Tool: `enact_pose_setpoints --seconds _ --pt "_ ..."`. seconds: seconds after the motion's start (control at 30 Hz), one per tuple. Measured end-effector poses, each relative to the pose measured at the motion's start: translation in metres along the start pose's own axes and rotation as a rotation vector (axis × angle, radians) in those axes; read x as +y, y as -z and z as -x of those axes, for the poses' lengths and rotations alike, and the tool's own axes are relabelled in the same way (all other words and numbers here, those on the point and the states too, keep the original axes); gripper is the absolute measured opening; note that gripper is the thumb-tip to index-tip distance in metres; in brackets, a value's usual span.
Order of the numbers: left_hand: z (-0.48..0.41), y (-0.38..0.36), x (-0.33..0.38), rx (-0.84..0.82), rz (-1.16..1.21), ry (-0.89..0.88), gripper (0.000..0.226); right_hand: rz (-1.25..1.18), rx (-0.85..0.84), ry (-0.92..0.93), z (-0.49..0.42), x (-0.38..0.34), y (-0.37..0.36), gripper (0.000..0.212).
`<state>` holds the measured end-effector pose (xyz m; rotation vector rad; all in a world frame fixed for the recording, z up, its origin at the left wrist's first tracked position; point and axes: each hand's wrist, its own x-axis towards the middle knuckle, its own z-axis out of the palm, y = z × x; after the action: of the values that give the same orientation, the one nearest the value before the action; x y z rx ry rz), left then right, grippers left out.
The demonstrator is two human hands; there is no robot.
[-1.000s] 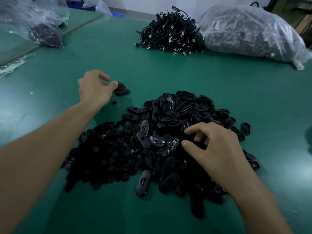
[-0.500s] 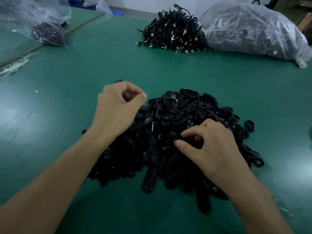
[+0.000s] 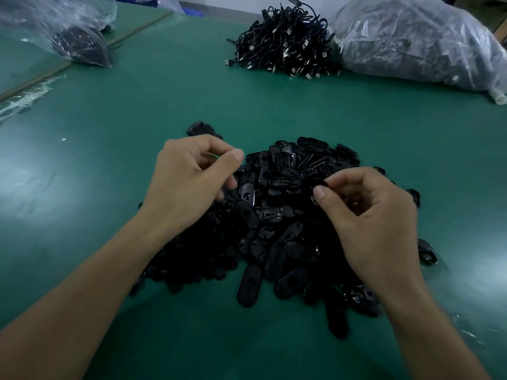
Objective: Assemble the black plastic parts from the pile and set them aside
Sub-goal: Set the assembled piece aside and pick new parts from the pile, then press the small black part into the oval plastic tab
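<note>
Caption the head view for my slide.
Right hand pinches a part over the pile; left hand alongside, on a green table.

We have drawn our left hand (image 3: 192,182) back from the small cluster of set-aside parts (image 3: 199,129) to above the left side of the pile (image 3: 274,223), while our right hand (image 3: 375,215) has lifted off it, pinching a black part (image 3: 319,184)
</note>
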<state>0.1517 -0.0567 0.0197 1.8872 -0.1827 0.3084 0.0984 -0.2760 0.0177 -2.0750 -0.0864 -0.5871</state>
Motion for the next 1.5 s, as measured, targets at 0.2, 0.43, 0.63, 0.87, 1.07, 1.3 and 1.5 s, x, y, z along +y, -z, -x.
enact_pose_setpoints --seconds 0.2,0.43,0.63,0.87,1.07,1.3,1.5 --pt "0.01 -0.005 0.015 -0.402 0.201 0.142 0.044 0.031 -0.115 0.308 0.006 -0.008 -0.011 0.01" --pt "0.006 -0.004 0.014 -0.402 0.299 0.297 0.038 0.05 -0.117 0.409 0.005 -0.008 -0.013 0.008" --pt "-0.001 0.0 0.003 -0.276 0.447 0.355 0.011 0.153 -0.272 0.207 0.009 -0.009 -0.018 0.036" --pt "-0.012 0.007 -0.015 0.133 0.494 0.336 0.008 0.364 -0.473 0.218 0.011 -0.03 -0.03 0.019" --pt "-0.015 0.006 -0.019 0.144 0.492 0.309 0.013 0.492 -0.536 0.234 0.004 -0.052 -0.054 0.026" --pt "-0.013 0.003 -0.022 0.089 0.437 0.263 0.015 0.557 -0.55 0.227 0.006 -0.056 -0.066 0.023" --pt "-0.011 0.003 -0.017 0.082 0.452 0.28 0.012 0.432 -0.493 0.222 0.009 -0.051 -0.067 0.013"
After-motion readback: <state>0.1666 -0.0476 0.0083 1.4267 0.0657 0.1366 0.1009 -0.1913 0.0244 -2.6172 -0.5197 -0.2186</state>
